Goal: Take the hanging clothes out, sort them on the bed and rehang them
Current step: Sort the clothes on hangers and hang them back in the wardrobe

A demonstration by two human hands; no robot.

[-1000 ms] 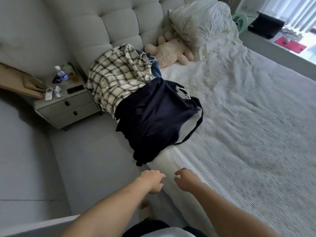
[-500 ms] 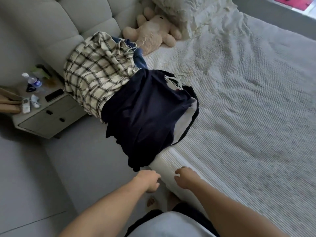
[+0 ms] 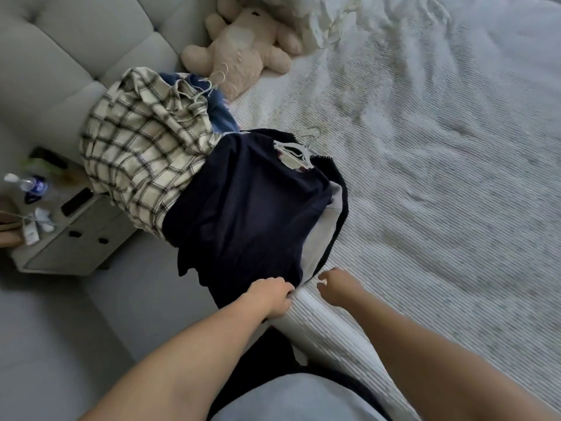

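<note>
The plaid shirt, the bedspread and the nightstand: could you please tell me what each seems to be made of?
The plaid shirt looks like soft woven cloth, perhaps flannel: matte, cream with dark checks, loosely rumpled. The bedspread seems a ribbed or quilted textile, pale and matte, with fine parallel ridges. The nightstand looks like painted wood or board, smooth light grey with dark knobs; which one is unclear.

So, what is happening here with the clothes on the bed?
A person stands at the edge of the bed, where clothes lie in a heap, hangers still in them. The left hand is at the lower hem of the dark navy garment, seemingly gripping it. The right hand hovers beside the hem, fingers loosely curled, holding nothing. A plaid shirt lies behind, partly under the navy one. Sorting seems to be just beginning.
</note>
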